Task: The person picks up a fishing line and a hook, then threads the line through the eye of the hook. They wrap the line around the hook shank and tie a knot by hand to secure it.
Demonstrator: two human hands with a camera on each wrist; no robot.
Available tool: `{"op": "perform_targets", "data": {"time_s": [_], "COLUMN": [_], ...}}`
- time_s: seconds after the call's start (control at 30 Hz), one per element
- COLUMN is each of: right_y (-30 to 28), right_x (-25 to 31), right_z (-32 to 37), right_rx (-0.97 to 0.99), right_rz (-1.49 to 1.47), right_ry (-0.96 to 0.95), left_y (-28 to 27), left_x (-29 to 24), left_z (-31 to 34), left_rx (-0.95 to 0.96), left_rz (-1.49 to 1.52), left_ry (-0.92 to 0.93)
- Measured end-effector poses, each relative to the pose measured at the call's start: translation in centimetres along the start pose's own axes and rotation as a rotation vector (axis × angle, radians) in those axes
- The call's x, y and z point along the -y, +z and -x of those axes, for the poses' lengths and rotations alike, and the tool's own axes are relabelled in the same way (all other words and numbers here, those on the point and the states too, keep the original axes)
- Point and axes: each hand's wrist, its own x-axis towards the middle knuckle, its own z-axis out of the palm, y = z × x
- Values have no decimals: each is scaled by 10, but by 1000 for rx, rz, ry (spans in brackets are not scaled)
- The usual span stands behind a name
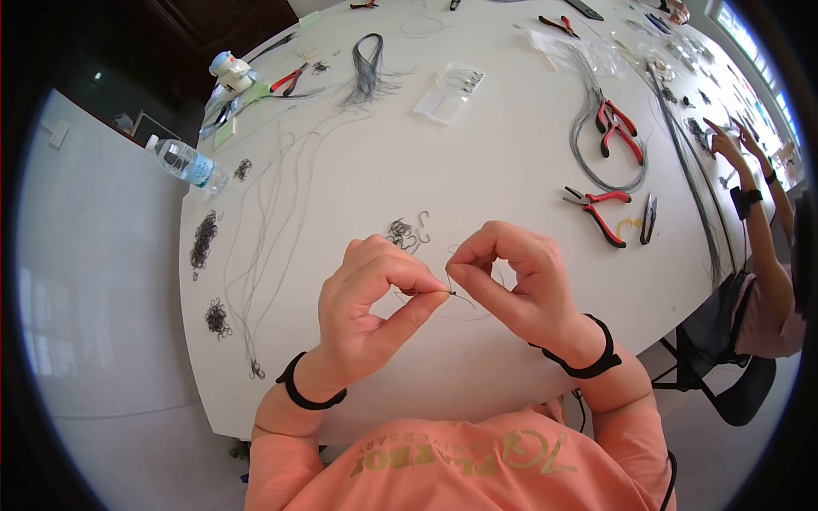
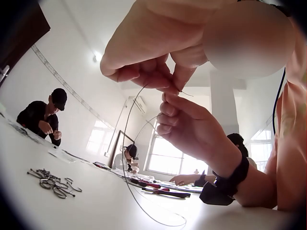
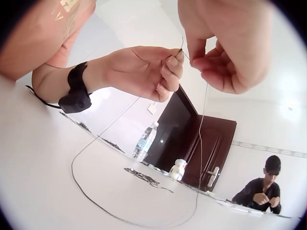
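Observation:
In the head view my left hand (image 1: 366, 302) pinches a thin grey fishing line between thumb and forefinger, and a small dark knot-like bit (image 1: 452, 293) shows right at the fingertips. Whatever else lies between them is hidden. Close beside it, my right hand (image 1: 520, 277) pinches the same line with thumb and forefinger. A short loose end sticks up past the left fingertips in the right wrist view. From the hands the fishing line (image 3: 73, 167) hangs in a wide loop over the table. Just beyond the hands lies a small pile of dark fish hooks (image 1: 400, 234).
On the white table (image 1: 511, 170), red-handled pliers (image 1: 601, 209) and small snips (image 1: 649, 219) lie at right, beside coiled line (image 1: 584, 153). Hook piles (image 1: 204, 238), long loose lines (image 1: 264, 230) and a water bottle (image 1: 187, 163) are at left. A clear box (image 1: 450, 94) lies farther back.

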Motion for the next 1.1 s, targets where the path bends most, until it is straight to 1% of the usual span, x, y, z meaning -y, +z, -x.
{"op": "perform_targets", "data": {"time_s": [0.03,0.1,0.23,0.37,0.4,0.43,0.47,0.5,0.53,0.57,0.6,0.63,0.7,0.73,0.8,0.83,0.9,1.03,1.1], "right_y": [1,4,9,16,18,19,20,21,21,21,21,21,20,18,13,11,7,-2,-5], "right_x": [0,0,3,2,2,2,1,0,0,0,1,1,4,5,7,9,11,9,6], "right_z": [1,2,5,8,8,8,9,9,9,9,9,10,10,10,9,8,6,0,-2], "right_rx": [3,12,5,-34,-43,-40,-67,-93,-91,-92,-94,-92,-84,-83,-70,-70,-117,-126,-123], "right_rz": [-1,-38,-15,108,149,148,228,309,308,358,408,408,507,506,553,553,613,618,574], "right_ry": [-3,56,39,-85,-133,-133,-222,-311,-312,-357,-400,-400,-473,-472,-532,-530,-572,-558,-538], "left_y": [0,0,2,3,3,3,3,2,1,0,-2,-3,-3,-3,-2,-2,-2,0,0], "left_x": [0,0,2,2,2,3,3,3,3,2,1,0,-1,-1,-1,-1,-1,-1,0], "left_z": [0,1,2,3,3,2,2,1,1,0,0,-1,-2,-2,-3,-3,-4,-5,-5], "left_rx": [-21,-46,-104,-142,-154,-166,-169,-169,-170,-172,-155,-137,-145,-151,-143,-135,-113,-58,-40], "left_rz": [14,10,7,-30,-69,-108,-109,-174,-238,-239,-298,-357,-414,-471,-490,-509,-511,-485,-459], "left_ry": [-8,-12,-16,-19,2,22,21,52,83,82,122,161,195,229,239,250,264,280,271]}}
